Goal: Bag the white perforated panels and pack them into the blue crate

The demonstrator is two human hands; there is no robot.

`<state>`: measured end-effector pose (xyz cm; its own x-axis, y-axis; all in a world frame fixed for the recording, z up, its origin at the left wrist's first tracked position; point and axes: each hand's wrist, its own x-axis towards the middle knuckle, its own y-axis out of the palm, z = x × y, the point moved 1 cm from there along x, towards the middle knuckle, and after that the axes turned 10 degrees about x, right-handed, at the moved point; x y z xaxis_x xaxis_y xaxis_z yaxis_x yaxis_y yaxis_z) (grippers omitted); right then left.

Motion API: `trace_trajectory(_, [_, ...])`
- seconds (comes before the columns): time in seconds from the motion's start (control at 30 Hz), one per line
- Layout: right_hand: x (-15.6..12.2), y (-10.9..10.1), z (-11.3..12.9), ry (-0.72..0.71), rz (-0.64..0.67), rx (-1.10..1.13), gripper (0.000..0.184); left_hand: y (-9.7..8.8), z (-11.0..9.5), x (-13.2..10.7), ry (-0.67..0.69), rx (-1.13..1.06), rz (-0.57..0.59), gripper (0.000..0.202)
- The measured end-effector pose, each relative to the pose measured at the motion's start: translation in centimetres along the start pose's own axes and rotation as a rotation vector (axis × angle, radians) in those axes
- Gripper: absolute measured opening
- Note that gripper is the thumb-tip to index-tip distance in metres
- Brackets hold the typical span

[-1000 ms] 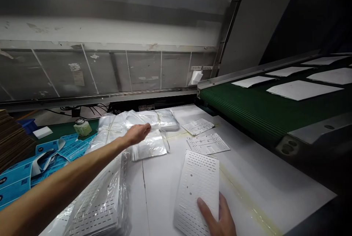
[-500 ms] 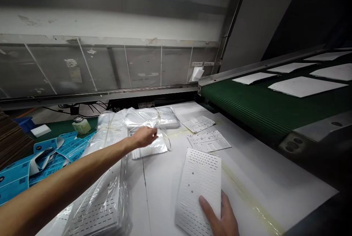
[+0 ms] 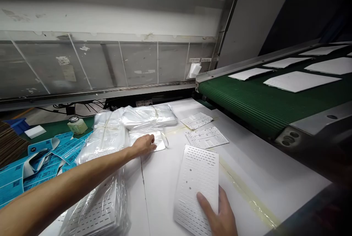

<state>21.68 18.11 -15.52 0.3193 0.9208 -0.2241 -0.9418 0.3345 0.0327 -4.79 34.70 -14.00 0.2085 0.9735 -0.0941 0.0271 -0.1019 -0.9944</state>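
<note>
My left hand [image 3: 143, 144] reaches across the white table [image 3: 255, 166] and rests on a flat clear plastic bag [image 3: 158, 139], fingers curled down onto it. Just behind lie bundles of clear bags [image 3: 148, 115] tied with a band. My right hand [image 3: 220, 216] lies near the front edge, its fingers flat on the lower end of a white perforated board [image 3: 196, 184]. A plastic-wrapped stack of similar boards [image 3: 96, 210] sits under my left forearm.
Two smaller white cut-out panels [image 3: 206, 137] lie beyond the board. A green conveyor belt [image 3: 255, 104] at the right carries several white boards [image 3: 301, 81]. Blue labels [image 3: 35, 162], a small bottle [image 3: 77, 125] and a white block [image 3: 35, 131] lie at the left.
My left hand has come down from above the bag bundles onto the flat clear bag and drawn slightly nearer. My right hand stays on the perforated board.
</note>
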Motion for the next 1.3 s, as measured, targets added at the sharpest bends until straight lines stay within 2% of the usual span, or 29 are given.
trace_trajectory(0.1, [0.0, 0.0, 0.0, -0.005, 0.001, 0.002, 0.067, -0.5, -0.1, -0.5, 0.055, -0.014, -0.031, 0.032])
trace_trajectory(0.23, [0.0, 0.0, 0.0, -0.008, 0.013, 0.010, 0.065, -0.7, -0.5, -0.8, 0.124, -0.015, -0.044, 0.024])
trace_trajectory(0.37, [0.0, 0.0, 0.0, -0.024, 0.020, 0.023, 0.065, 0.1, -0.7, -0.1, 0.107, -0.011, -0.009, 0.030])
trace_trajectory(0.53, [0.1, -0.1, -0.3, 0.000, 0.029, 0.015, 0.067, 0.6, -0.5, 0.7, 0.111, -0.022, 0.038, 0.023])
trace_trajectory(0.87, [0.0, -0.1, -0.2, -0.016, 0.039, 0.005, 0.065, 0.0, -1.2, -0.1, 0.179, -0.064, -0.028, 0.021])
trace_trajectory(1.1, [-0.3, 0.1, 0.4, -0.020, 0.031, 0.056, 0.065, -0.1, 0.2, 0.7, 0.095, -0.258, 0.042, 0.022])
trace_trajectory(1.3, [-0.3, 0.0, 0.6, 0.002, 0.079, 0.041, 0.069, -1.7, 1.5, 0.4, 0.032, -0.558, 0.093, 0.019])
